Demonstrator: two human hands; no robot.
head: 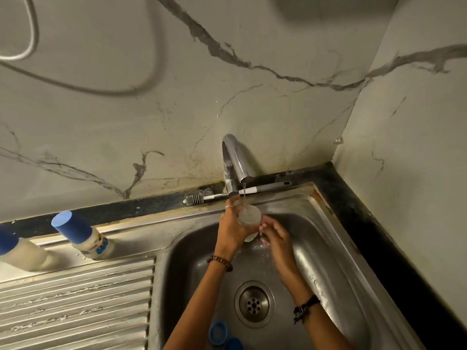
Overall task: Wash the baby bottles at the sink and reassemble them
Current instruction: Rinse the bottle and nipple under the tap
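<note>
Two bare hands are held over the steel sink, just under the faucet, from which a thin stream of water falls. A clear, rounded bottle is gripped by the left hand, its fingers curled round the far side, and the stream lands in its open mouth. The right hand is held just beside the bottle with fingers bent toward its lower part; whether anything is pinched there cannot be told. A beaded bracelet is worn on the left wrist and a dark cord on the right.

The basin is smooth, brushed metal with rounded corners, a round perforated drain set near its middle. Two blue ring-shaped parts lie on the basin floor at the near edge, below the left forearm. On the ridged drainboard to the left, two milky-white bottles with blue caps stand apart from each other, the nearer one partly cut off by the frame. A bottle brush with a wire-bristle head and a long white and grey handle lies along the dark ledge behind the faucet. Veined, marble-patterned panels form the walls, meeting in a corner at the right, close to the basin's rim. Open basin room lies around the drain, between the forearms.
</note>
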